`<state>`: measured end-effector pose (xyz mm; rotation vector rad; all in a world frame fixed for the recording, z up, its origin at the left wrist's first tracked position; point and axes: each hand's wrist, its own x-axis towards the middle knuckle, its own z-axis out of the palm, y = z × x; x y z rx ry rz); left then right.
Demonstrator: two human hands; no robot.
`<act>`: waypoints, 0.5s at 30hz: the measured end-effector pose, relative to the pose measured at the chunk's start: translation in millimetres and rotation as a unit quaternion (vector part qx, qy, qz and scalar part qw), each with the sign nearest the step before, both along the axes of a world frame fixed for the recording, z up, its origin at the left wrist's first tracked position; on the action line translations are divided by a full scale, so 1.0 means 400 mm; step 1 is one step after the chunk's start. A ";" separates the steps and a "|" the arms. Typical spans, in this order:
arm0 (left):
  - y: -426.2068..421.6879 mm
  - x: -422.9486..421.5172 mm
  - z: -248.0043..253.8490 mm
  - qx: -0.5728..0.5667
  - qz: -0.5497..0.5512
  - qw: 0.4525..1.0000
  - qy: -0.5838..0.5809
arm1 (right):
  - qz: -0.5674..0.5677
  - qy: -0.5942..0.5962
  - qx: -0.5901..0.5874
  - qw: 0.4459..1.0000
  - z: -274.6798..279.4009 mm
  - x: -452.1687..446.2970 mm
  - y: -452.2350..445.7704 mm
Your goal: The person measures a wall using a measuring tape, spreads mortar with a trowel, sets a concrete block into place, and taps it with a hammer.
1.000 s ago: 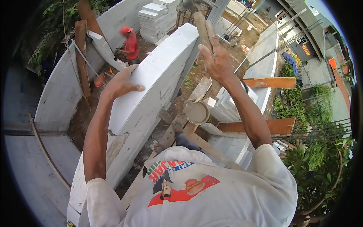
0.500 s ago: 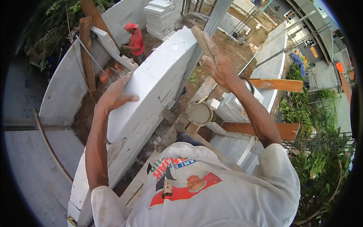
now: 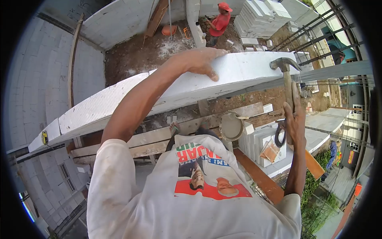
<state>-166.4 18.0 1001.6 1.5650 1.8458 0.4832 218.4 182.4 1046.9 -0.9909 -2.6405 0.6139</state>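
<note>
My right hand [image 3: 294,117] is wrapped round the wooden handle of a claw hammer [image 3: 288,85]. The hammer's metal head is over the right end of the white block wall [image 3: 246,68], close to a grey metal post [image 3: 334,70]; I cannot tell whether it touches the block. Farther left along the same top course lies my left hand [image 3: 203,63], its fingers stretched along the far edge and its thumb spread apart on the top face. A yellow tape measure [image 3: 44,137] sits at the wall's far left end.
Below the wall, a round bucket of grey mortar [image 3: 232,126] stands by wooden planks [image 3: 147,137] and stacked white blocks [image 3: 254,145]. Beyond the wall, a person in a red shirt [image 3: 219,24] stands near a block stack [image 3: 262,20]. Steel bars [image 3: 324,38] jut at upper right.
The view has turned, so the wall now runs across it. My right hand still holds the hammer, whose head is now over the block's top. My left hand remains on the wall.
</note>
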 end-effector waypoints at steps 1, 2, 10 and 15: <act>-0.011 -0.014 -0.007 0.007 -0.009 1.000 -0.012 | -0.016 -0.022 -0.033 0.999 0.012 -0.006 -0.008; -0.035 -0.026 0.006 0.005 0.006 1.000 -0.014 | -0.032 -0.045 -0.065 0.996 0.024 -0.012 -0.016; -0.316 -0.087 0.124 0.063 0.153 0.986 -0.031 | 0.013 0.131 -0.140 0.981 0.012 -0.081 -0.081; -0.623 -0.012 0.201 0.108 0.175 0.943 -0.260 | 0.160 -0.056 -0.086 0.982 0.026 -0.164 -0.080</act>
